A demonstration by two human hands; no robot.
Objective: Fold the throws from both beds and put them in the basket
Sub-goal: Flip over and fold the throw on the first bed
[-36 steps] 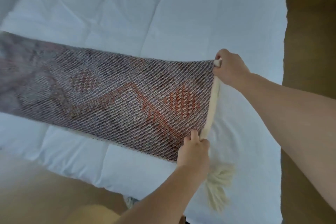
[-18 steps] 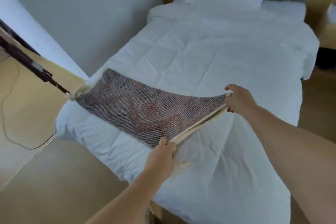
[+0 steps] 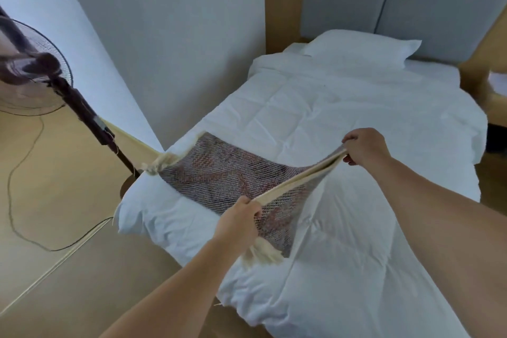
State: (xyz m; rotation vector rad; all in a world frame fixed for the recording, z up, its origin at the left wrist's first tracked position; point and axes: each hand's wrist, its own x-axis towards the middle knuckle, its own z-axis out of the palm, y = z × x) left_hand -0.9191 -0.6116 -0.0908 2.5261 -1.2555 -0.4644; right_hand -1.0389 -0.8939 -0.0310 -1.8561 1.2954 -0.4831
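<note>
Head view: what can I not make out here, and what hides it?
Head view, basket: nowhere in the frame.
Head view, throw: underside hidden by its own cloth.
Head view, left hand and right hand: fingers hide how many layers they pinch.
Head view, second bed: cut off by the right edge; what lies on it is unseen.
Head view, fan: blurred, cut by the left edge.
</note>
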